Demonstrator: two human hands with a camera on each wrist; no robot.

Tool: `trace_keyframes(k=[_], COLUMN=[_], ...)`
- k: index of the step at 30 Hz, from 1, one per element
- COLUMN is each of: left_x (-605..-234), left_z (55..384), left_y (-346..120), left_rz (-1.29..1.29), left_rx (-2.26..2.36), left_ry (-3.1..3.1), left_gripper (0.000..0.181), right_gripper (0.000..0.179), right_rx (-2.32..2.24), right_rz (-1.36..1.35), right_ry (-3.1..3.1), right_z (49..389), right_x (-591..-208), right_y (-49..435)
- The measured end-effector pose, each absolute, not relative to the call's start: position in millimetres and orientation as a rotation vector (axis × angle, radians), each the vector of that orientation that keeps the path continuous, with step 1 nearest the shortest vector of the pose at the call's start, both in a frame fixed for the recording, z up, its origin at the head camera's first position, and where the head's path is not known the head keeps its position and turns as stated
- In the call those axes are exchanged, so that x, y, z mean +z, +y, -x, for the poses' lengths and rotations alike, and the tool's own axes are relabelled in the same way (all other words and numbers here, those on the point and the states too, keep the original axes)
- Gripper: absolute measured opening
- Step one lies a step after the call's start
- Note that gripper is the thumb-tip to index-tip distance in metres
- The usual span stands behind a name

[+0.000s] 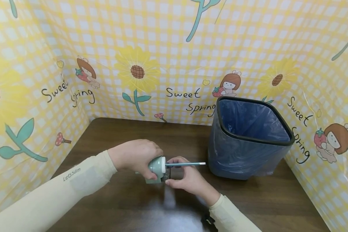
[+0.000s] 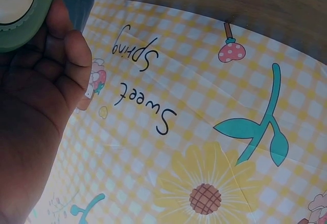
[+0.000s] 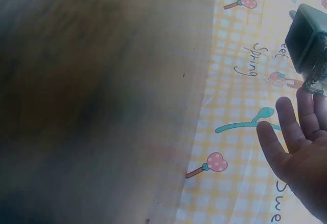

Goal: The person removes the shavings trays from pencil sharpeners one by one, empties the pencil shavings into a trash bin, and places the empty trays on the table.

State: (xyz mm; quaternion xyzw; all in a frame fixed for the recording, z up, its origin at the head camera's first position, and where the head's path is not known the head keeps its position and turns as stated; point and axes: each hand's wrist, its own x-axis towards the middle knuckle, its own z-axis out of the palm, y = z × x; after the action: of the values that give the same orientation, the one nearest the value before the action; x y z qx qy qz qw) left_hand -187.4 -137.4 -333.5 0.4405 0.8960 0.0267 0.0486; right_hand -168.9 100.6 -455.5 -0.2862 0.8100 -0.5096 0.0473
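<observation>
In the head view my left hand (image 1: pixel 137 154) grips a pale green pencil sharpener (image 1: pixel 156 167) with a white ring at its end, held on its side above the table. From that end a blue pencil (image 1: pixel 187 164) sticks out to the right. My right hand (image 1: pixel 191 179) pinches a clear shavings drawer (image 1: pixel 177 174) at the sharpener's right side. How far the drawer is out cannot be told. The left wrist view shows the sharpener's green rim (image 2: pixel 43 27) beside curled fingers; the right wrist view shows the drawer (image 3: pixel 318 73) at the fingertips.
A bin (image 1: pixel 250 138) with a black rim and a blue plastic liner stands at the right on the dark wooden table (image 1: pixel 110 199). A small black object (image 1: pixel 207 221) lies near my right sleeve. Checked yellow cloth (image 1: pixel 174 64) walls surround the table.
</observation>
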Motion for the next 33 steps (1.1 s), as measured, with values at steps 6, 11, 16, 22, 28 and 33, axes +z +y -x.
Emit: trace_keyframes(k=[6, 11, 16, 22, 28, 33], left_x=[-332.5, -331.9, -331.8, -331.3, -330.9, -331.9], left_z=[186.6, 186.7, 187.5, 190.4, 191.0, 192.0], left_y=[-139.8, -141.8, -142.0, -141.1, -141.9, -141.5], left_rz=[-1.342, -1.339, -1.330, -1.309, -1.297, -1.294], left_rx=[0.067, 0.067, 0.079, 0.089, 0.084, 0.077], left_ry=[2.746, 2.752, 2.743, 2.745, 2.750, 2.753], left_gripper=[0.044, 0.044, 0.044, 0.045, 0.045, 0.045], right_gripper=[0.052, 0.051, 0.051, 0.052, 0.053, 0.053], right_rx=[-1.557, -1.577, -1.560, -1.564, -1.557, -1.531], right_rz=[0.880, 0.879, 0.868, 0.842, 0.859, 0.872], right_ry=[2.474, 2.474, 2.487, 2.493, 2.503, 2.530], right_z=[170.6, 171.2, 171.4, 171.3, 173.7, 175.0], right_x=[-456.1, -457.8, -457.1, -454.8, -455.0, -454.8], right_y=[101.2, 101.6, 101.8, 103.8, 105.7, 107.1])
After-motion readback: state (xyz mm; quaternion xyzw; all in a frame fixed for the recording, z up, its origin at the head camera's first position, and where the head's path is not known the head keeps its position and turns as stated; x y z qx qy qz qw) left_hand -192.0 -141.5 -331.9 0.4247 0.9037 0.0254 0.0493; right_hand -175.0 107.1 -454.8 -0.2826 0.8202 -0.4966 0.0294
